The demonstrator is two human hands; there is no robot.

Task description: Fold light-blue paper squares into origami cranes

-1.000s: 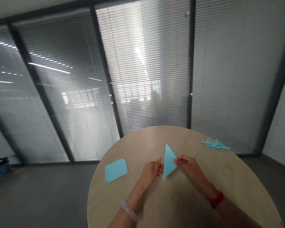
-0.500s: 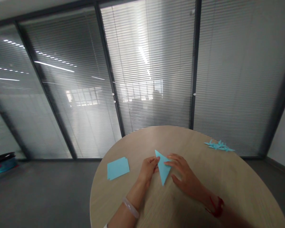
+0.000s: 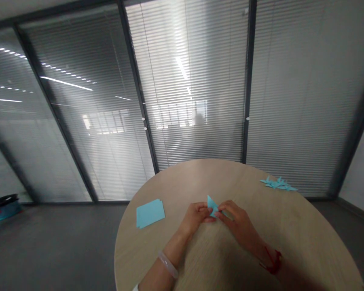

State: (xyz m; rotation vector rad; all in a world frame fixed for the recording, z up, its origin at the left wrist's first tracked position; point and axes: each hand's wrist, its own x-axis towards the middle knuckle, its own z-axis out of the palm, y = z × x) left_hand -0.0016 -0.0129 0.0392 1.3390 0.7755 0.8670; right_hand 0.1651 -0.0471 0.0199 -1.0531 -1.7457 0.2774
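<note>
A light blue folded paper triangle (image 3: 212,203) sits between my two hands above the round wooden table (image 3: 306,238). My left hand (image 3: 195,217) pinches its left side, fingers closed on the paper. My right hand (image 3: 236,224) grips its right side, thumb and fingers pressed together over the fold. Only a small pointed tip of the paper shows above my fingers. A pale bangle circles my left wrist and a red cord my right wrist.
A small stack of light blue square sheets (image 3: 150,212) lies on the table's left part. Several folded blue paper figures (image 3: 278,184) lie at the far right edge. Glass partitions with blinds stand behind the table; grey floor lies to the left.
The triangle, earlier held up large and then laid flat under my right palm, is now folded smaller and pinched between both hands. My hands have drawn closer together.
</note>
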